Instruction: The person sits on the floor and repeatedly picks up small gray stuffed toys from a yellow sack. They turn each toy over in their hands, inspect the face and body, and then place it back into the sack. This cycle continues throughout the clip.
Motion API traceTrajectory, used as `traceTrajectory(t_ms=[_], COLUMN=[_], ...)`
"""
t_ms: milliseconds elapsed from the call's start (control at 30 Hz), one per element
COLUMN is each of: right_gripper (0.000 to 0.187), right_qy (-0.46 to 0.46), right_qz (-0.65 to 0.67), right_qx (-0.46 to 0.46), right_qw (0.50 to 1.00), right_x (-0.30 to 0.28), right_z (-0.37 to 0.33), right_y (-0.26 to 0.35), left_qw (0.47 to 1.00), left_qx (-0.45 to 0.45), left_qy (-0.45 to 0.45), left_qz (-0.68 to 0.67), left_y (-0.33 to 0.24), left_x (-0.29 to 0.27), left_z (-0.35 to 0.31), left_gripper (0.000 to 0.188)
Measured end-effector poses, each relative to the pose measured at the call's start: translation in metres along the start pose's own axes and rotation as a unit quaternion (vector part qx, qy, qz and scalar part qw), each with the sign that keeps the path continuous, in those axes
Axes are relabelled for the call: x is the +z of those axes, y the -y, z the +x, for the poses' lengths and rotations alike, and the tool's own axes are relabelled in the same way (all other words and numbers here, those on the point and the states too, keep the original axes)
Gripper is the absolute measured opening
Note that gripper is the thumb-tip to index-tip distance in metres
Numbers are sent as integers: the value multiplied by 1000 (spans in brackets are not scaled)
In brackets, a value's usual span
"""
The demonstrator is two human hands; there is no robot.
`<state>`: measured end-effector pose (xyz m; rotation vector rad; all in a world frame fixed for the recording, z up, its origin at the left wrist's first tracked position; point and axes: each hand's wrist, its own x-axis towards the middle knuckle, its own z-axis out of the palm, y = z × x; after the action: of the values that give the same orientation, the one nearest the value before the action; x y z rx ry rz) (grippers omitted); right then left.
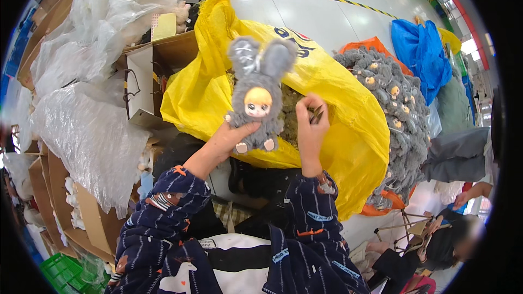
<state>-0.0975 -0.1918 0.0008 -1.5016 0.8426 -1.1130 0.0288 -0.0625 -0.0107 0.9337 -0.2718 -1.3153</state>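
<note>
My left hand [224, 140] is closed round the lower body of a grey plush doll [257, 100] with long rabbit ears, a yellow-fringed face and pale feet. It is held upright over an open yellow sack [348, 136]. To the right of the doll, my right hand [310, 133] is closed on a small dark metal tool with pointed tips, which looks like a pair of thread snips [316, 114]. The fingers hide most of it. Grey-brown plush pieces [291, 114] show inside the sack's mouth, between the doll and my right hand.
Many similar grey plush dolls [395, 109] are heaped in an orange sack at the right. Beyond them lies a blue bag [422, 57]. Cardboard boxes [98, 215] and clear plastic sheeting [90, 136] stand at the left. Another person [436, 239] sits at the lower right.
</note>
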Motion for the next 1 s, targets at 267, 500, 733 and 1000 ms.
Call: traceTrajectory(t_ms=[267, 500, 733, 1000], right_gripper=[13, 17, 20, 27], right_qy=[179, 100, 262, 220], right_qz=[-114, 174, 92, -253], right_qx=[-41, 288, 225, -288], right_qw=[976, 937, 934, 897], right_x=[8, 13, 16, 19], right_z=[-27, -26, -42, -43], right_y=[1, 2, 14, -3], left_qw=[998, 988, 996, 980], left_qx=[27, 97, 61, 103], left_qy=[-42, -87, -52, -73], left_qz=[24, 88, -33, -153], left_y=[-13, -6, -8, -16], left_x=[-5, -4, -5, -14], left_z=[-5, 1, 2, 5], left_gripper=[38, 35, 36, 48])
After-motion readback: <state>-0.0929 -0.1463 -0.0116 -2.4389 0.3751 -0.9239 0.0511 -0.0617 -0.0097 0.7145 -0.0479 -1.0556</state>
